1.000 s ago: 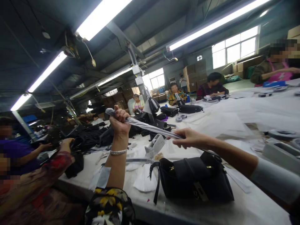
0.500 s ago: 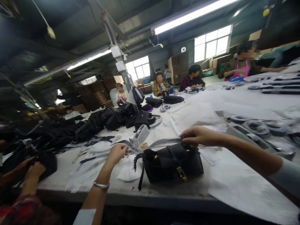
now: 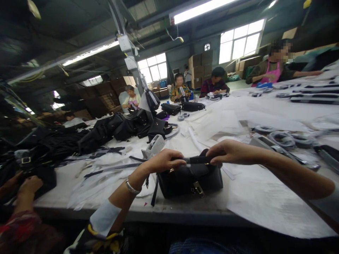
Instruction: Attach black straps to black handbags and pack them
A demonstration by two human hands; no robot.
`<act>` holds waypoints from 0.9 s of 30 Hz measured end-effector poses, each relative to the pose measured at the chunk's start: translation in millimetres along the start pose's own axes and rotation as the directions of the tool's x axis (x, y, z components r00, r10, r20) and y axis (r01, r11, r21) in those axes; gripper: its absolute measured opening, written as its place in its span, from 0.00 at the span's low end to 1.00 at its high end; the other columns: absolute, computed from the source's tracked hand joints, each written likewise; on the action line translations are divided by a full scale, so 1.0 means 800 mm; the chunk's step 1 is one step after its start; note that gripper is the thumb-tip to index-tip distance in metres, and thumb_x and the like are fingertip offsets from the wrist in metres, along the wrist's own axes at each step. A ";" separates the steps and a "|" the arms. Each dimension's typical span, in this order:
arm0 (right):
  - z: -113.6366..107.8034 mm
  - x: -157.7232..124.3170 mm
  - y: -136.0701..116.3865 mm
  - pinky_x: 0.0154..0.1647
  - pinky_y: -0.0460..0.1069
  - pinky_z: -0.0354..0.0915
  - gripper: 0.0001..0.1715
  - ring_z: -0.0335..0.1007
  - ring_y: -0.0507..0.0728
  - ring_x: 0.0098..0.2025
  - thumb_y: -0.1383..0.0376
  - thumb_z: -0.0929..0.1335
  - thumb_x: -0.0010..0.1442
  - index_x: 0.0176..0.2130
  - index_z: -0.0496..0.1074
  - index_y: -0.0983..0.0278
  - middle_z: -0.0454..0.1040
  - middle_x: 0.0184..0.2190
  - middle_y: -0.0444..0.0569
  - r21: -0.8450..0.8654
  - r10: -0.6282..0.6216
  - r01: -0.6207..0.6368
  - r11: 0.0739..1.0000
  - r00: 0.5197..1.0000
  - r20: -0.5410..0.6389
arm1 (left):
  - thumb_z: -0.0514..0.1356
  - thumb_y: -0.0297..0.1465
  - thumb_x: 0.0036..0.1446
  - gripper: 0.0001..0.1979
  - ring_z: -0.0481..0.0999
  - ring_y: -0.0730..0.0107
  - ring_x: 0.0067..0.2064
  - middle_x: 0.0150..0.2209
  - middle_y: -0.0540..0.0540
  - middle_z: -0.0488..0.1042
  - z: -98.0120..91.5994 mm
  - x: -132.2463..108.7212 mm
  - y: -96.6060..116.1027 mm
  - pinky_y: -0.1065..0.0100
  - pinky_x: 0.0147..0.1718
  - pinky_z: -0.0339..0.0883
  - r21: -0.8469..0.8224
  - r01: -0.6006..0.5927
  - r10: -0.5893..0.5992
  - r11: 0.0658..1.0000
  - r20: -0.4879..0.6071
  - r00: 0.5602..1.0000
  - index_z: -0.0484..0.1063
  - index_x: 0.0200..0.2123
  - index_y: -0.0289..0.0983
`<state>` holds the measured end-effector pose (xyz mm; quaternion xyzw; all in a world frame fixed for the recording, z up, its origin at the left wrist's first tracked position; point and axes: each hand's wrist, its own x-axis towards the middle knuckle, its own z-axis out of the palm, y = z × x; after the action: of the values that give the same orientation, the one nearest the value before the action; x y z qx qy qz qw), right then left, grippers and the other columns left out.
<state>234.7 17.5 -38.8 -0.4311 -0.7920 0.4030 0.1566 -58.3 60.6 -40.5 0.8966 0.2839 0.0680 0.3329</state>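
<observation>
A black handbag (image 3: 182, 185) with a gold clasp stands on the table close to its front edge. Across its top runs a dark strap (image 3: 197, 160), partly covered by a pale, see-through wrap. My left hand (image 3: 165, 160) pinches the strap's left end between thumb and fingers. At the other end my right hand (image 3: 225, 151) is closed on the strap, just above the bag's right top corner. A thin loose strap (image 3: 155, 193) hangs at the bag's left side. My fingers hide part of the bag's top edge.
Behind my left hand stands a grey tape dispenser (image 3: 154, 146); another dispenser (image 3: 267, 144) is at right, near tape rolls (image 3: 282, 139). Black bags (image 3: 127, 125) pile up at left. A co-worker's hand (image 3: 30, 185) works at far left. White sheets (image 3: 267, 197) cover the right side.
My left hand has moved right, from beside the bag to above it, and now grips the strap with my right hand. The loose grey strip now lies pulled straight between both hands.
</observation>
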 end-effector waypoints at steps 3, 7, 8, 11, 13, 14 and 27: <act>-0.010 -0.024 0.023 0.34 0.48 0.68 0.20 0.74 0.56 0.31 0.51 0.70 0.57 0.40 0.80 0.62 0.80 0.30 0.47 0.040 0.056 -0.056 0.998 0.998 -0.006 | 0.60 0.43 0.60 0.17 0.73 0.70 0.34 0.31 0.48 0.76 -0.014 -0.014 -0.012 0.72 0.34 0.64 -0.016 0.034 -0.033 0.999 0.027 0.999 0.77 0.37 0.34; -0.020 -0.045 0.045 0.32 0.47 0.67 0.22 0.73 0.56 0.31 0.48 0.71 0.56 0.39 0.80 0.63 0.79 0.29 0.48 0.064 0.127 -0.122 0.990 0.989 -0.076 | 0.62 0.42 0.58 0.16 0.74 0.68 0.35 0.32 0.47 0.77 -0.028 -0.026 -0.018 0.72 0.35 0.66 -0.044 0.117 -0.113 0.992 0.073 0.991 0.77 0.37 0.34; -0.023 -0.049 0.050 0.31 0.47 0.66 0.23 0.73 0.56 0.31 0.48 0.71 0.56 0.39 0.80 0.63 0.79 0.28 0.48 0.073 0.140 -0.133 0.988 0.986 -0.094 | 0.62 0.42 0.58 0.16 0.74 0.68 0.34 0.32 0.47 0.77 -0.031 -0.028 -0.019 0.72 0.35 0.66 -0.051 0.135 -0.131 0.990 0.071 0.989 0.77 0.37 0.33; -0.031 -0.061 0.065 0.28 0.47 0.65 0.25 0.71 0.55 0.29 0.47 0.72 0.54 0.40 0.80 0.64 0.78 0.26 0.48 0.122 0.176 -0.157 0.980 0.970 -0.166 | 0.63 0.41 0.56 0.16 0.75 0.68 0.35 0.32 0.46 0.77 -0.038 -0.032 -0.024 0.71 0.35 0.66 -0.049 0.160 -0.157 0.986 0.054 0.986 0.78 0.38 0.33; -0.033 -0.069 0.071 0.28 0.47 0.65 0.26 0.70 0.54 0.28 0.47 0.74 0.52 0.39 0.79 0.65 0.76 0.26 0.48 0.186 0.197 -0.155 0.970 0.951 -0.238 | 0.64 0.42 0.56 0.16 0.75 0.67 0.35 0.33 0.46 0.77 -0.041 -0.033 -0.028 0.71 0.36 0.67 -0.059 0.180 -0.177 0.982 0.053 0.983 0.78 0.39 0.34; -0.032 -0.072 0.072 0.29 0.47 0.66 0.26 0.69 0.53 0.28 0.48 0.74 0.52 0.40 0.79 0.66 0.76 0.26 0.47 0.231 0.207 -0.143 0.962 0.937 -0.280 | 0.64 0.42 0.55 0.16 0.75 0.67 0.35 0.33 0.46 0.77 -0.041 -0.034 -0.029 0.71 0.36 0.67 -0.068 0.197 -0.193 0.978 0.053 0.980 0.78 0.39 0.34; 0.029 -0.042 0.050 0.40 0.48 0.73 0.25 0.78 0.54 0.34 0.54 0.74 0.57 0.48 0.69 0.65 0.80 0.32 0.51 0.755 0.235 0.051 0.653 0.935 -0.266 | 0.53 0.45 0.63 0.21 0.64 0.76 0.25 0.23 0.51 0.68 -0.011 0.015 0.026 0.74 0.24 0.57 -0.059 0.151 -0.142 0.987 0.128 0.981 0.71 0.28 0.35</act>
<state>262.7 -9.6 -80.7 -0.4308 -0.4911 0.6203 0.4342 -41.6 59.4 -21.2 0.8637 0.3255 -0.0027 0.3847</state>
